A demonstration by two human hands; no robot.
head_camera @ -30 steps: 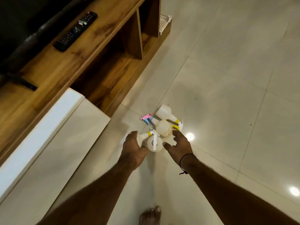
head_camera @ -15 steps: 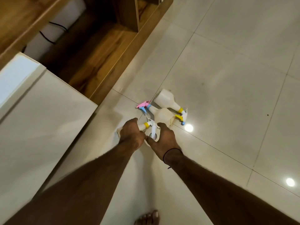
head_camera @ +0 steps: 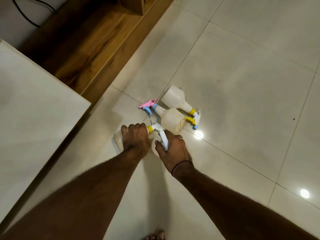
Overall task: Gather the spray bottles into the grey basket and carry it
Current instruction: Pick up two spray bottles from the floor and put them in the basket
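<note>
Gripping one spray bottle point(head_camera: 118, 140) is the left hand point(head_camera: 136, 138); the right hand point(head_camera: 174, 149) grips another point(head_camera: 156, 146).

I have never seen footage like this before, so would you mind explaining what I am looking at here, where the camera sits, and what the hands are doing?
There is no machine here: the picture comes from a wide-angle camera worn on a person's head, looking down at their own two bare arms and the tiled floor.

Four pale spray bottles lie on the floor in a cluster. The left hand grips one with a yellow collar round its neck. The right hand curls over a second bottle, holding its white trigger head. Two more lie untouched just beyond: one with a pink and blue trigger, and one with a yellow trigger.

At upper left is a wooden cabinet, and a pale flat surface fills the left side. No grey basket is in view.
</note>
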